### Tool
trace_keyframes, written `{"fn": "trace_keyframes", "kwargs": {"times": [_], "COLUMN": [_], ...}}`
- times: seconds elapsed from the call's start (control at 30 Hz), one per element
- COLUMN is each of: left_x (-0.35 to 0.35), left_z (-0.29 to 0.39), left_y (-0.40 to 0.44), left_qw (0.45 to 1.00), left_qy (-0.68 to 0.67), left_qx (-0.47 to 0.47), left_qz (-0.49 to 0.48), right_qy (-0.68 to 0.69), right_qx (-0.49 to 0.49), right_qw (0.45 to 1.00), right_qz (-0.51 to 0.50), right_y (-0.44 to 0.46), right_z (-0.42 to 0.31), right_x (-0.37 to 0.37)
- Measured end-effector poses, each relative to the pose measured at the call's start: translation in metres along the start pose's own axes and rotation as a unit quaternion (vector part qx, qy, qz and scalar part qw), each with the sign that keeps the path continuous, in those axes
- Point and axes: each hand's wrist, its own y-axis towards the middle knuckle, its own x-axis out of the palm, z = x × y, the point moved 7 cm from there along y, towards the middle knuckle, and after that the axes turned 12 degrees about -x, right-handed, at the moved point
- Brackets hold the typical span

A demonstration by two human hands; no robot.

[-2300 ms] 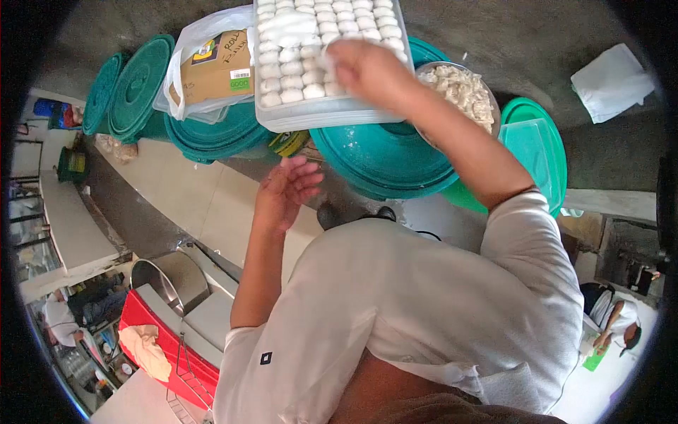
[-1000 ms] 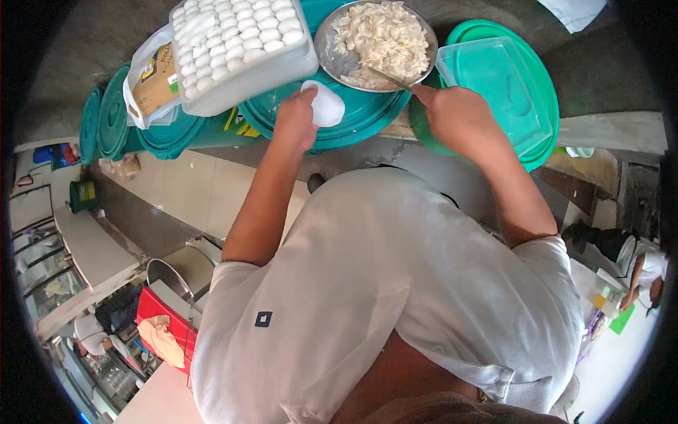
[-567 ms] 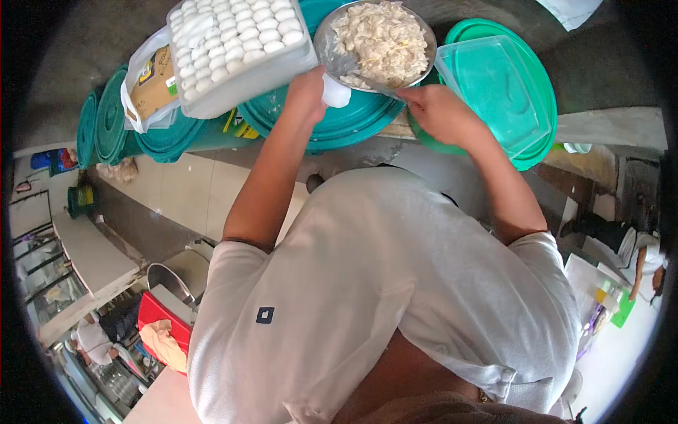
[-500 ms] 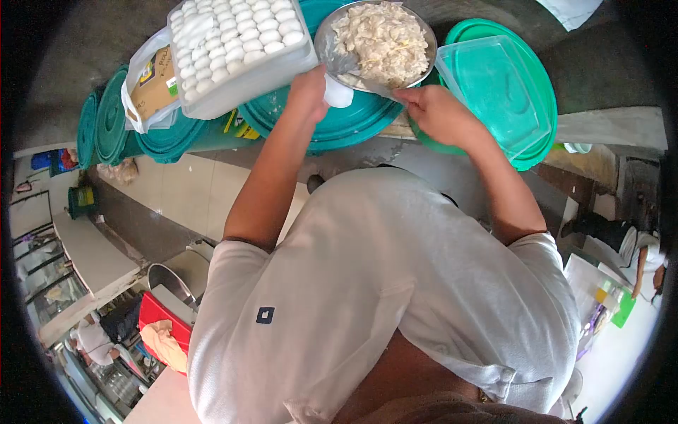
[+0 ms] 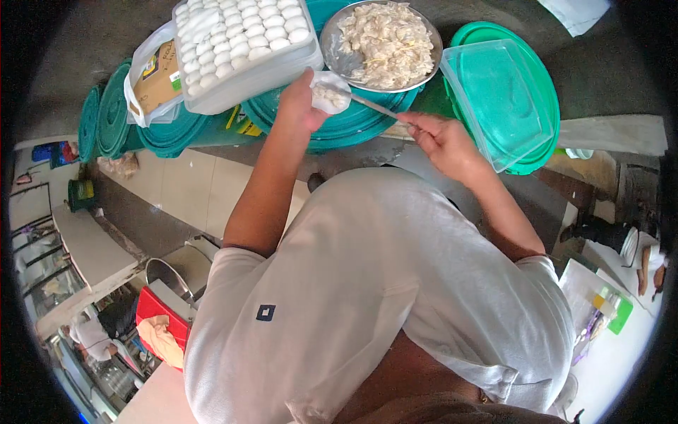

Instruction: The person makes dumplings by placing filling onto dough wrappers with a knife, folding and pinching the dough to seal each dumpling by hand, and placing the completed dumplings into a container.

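Note:
My left hand (image 5: 299, 104) is closed around the edge of a round white dough wrapper (image 5: 340, 104), which carries a small mound of pale filling. In my right hand (image 5: 443, 138) is the handle of a thin, flat spatula (image 5: 376, 107); its far end meets the filling on the wrapper. Just above sits a metal bowl (image 5: 330, 62) heaped with pale, shredded filling (image 5: 387, 44). To the left of the bowl stands a clear plastic container (image 5: 265, 85) packed with rows of smooth white dumplings (image 5: 244, 35).
Green lidded tubs (image 5: 296, 134) support the bowl and container. A clear plastic lid (image 5: 498, 99) rests on another green tub (image 5: 551, 141) at right. A white bag (image 5: 134, 99) holding a cardboard box (image 5: 159, 81) lies at left. Other people (image 5: 92, 336) are in the background.
My right hand has drawn the spatula back from the bowl and over to the wrapper. Filling now lies on the wrapper, which my left hand has turned to face upward.

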Motion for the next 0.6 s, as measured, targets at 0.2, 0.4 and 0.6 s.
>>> {"fn": "trace_keyframes", "kwargs": {"times": [0.2, 0.4, 0.6], "left_x": [0.006, 0.014, 0.062], "left_z": [-0.001, 0.005, -0.011], "left_y": [-0.002, -0.024, -0.057], "left_qw": [0.999, 1.0, 0.996], "left_qy": [0.026, 0.004, 0.004], "left_qx": [-0.009, 0.019, -0.023], "left_qz": [-0.045, -0.001, -0.09], "right_qy": [-0.059, -0.167, -0.352], "right_qx": [-0.041, -0.007, -0.034], "right_qw": [0.997, 0.986, 0.933], "right_qz": [-0.007, -0.007, -0.061], "right_y": [0.007, 0.025, 0.042], "right_z": [-0.01, 0.011, 0.041], "right_x": [-0.011, -0.036, -0.008]}}
